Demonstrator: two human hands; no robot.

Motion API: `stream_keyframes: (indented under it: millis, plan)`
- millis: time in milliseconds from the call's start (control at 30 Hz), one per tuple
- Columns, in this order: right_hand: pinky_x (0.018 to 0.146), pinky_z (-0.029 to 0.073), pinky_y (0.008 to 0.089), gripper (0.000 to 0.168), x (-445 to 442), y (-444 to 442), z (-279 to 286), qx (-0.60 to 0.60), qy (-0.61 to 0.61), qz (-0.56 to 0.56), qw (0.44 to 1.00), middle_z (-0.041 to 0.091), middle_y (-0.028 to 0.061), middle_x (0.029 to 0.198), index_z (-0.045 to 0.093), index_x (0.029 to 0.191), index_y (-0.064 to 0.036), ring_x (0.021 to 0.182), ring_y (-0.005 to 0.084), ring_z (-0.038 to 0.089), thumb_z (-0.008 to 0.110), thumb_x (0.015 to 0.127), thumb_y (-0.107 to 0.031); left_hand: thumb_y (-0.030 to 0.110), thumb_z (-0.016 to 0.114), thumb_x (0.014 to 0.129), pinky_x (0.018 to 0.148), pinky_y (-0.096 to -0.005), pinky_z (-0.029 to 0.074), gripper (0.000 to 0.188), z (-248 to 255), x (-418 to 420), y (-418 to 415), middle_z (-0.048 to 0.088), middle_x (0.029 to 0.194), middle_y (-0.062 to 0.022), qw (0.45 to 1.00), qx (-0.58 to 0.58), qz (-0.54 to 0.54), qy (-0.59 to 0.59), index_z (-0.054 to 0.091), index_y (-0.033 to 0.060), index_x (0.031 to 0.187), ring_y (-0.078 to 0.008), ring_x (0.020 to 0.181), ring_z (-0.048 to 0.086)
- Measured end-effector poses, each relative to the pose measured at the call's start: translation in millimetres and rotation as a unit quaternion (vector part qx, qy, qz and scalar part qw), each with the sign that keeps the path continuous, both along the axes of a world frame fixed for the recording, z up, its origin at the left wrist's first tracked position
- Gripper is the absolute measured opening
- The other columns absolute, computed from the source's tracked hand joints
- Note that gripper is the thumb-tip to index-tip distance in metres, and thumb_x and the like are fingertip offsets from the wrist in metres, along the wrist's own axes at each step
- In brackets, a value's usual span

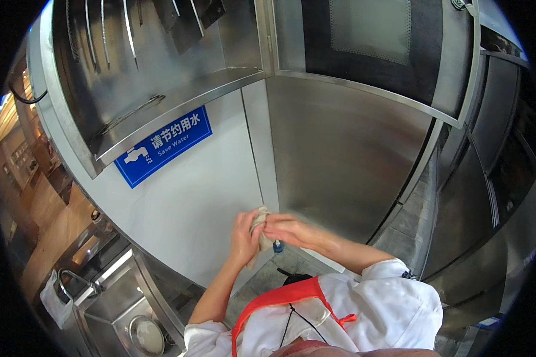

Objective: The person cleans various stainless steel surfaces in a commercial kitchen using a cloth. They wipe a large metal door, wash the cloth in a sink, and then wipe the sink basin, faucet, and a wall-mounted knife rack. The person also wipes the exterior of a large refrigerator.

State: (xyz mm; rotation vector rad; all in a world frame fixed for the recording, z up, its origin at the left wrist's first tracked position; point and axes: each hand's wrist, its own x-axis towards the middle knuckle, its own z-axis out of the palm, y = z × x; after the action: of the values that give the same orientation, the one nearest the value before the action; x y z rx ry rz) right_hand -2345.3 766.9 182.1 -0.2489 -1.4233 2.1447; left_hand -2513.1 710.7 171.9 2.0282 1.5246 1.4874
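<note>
A pale, crumpled cloth (pixel 262 222) is bunched between my hands in front of a white wall corner. My left hand (pixel 245 236) has its fingers and thumb closed around the cloth, whose lower end hangs below the palm. From the other side, my right hand (pixel 288 228) presses its extended fingers against the cloth and meets the left hand; it is slightly blurred. The folds inside the hands are hidden.
Above hangs a stainless-steel cabinet (pixel 192 91) with long tools inside and its door (pixel 370 89) swung out. A blue sign (pixel 163 145) is on the wall. Lower left, a steel sink (pixel 112 308) holds a round bowl (pixel 147 334) near a tap (pixel 94 288). A small blue object (pixel 278 246) stands beyond my hands.
</note>
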Motion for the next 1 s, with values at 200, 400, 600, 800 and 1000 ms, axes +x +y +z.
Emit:
stream_keyframes:
  millis: [200,400,600,800,1000]
  plan:
    - [0.087,0.047,0.0302,0.039,79,-11,40,0.351,-0.165,-0.195,0.901,0.052,0.0099,0.119,0.049,0.123,-0.003,0.105,0.0182,0.056,0.060,0.086,-0.007,0.013,0.055,0.090,0.077,-0.0327,0.050,0.020,8,-2,51,0.060,0.103,-0.0087,0.788,-0.255,-0.128,-0.545,0.056,-0.0001,0.106,-0.0187,0.091,0.060]
    - [0.076,0.048,0.0254,0.028,177,-12,100,0.310,-0.093,-0.544,0.774,0.060,0.0062,0.104,0.054,0.115,-0.003,0.091,0.0134,0.060,0.055,0.088,-0.005,0.009,0.053,0.092,0.078,-0.0263,0.048,0.023,131,44,85,0.061,0.102,-0.0087,0.881,0.080,-0.115,-0.452,0.055,-0.0036,0.111,-0.0121,0.090,0.058]
    - [0.071,0.046,0.0214,0.022,244,-13,117,0.212,0.066,-0.605,0.764,0.060,0.0089,0.109,0.056,0.109,0.001,0.083,0.0109,0.060,0.049,0.092,-0.011,0.005,0.056,0.089,0.082,-0.0273,0.046,0.023,232,88,154,0.059,0.104,-0.0086,0.839,0.438,0.002,-0.321,0.056,-0.0046,0.109,-0.0149,0.094,0.056]
    - [0.073,0.044,0.0250,0.039,282,2,139,0.289,0.155,-0.585,0.741,0.056,0.0137,0.116,0.050,0.116,0.002,0.083,0.0131,0.057,0.042,0.094,-0.029,0.013,0.056,0.084,0.090,-0.0405,0.037,0.023,226,118,223,0.058,0.102,-0.0152,0.854,0.461,0.235,-0.044,0.060,-0.0017,0.101,-0.0300,0.097,0.050]
    - [0.075,0.042,0.0298,0.052,320,22,169,0.404,0.172,-0.516,0.736,0.055,0.0141,0.114,0.039,0.128,0.001,0.085,0.0168,0.056,0.032,0.095,-0.039,0.026,0.042,0.092,0.082,-0.0429,0.036,0.029,238,124,216,0.059,0.094,-0.0133,0.838,0.435,0.313,0.101,0.061,0.0040,0.091,-0.0326,0.085,0.048]
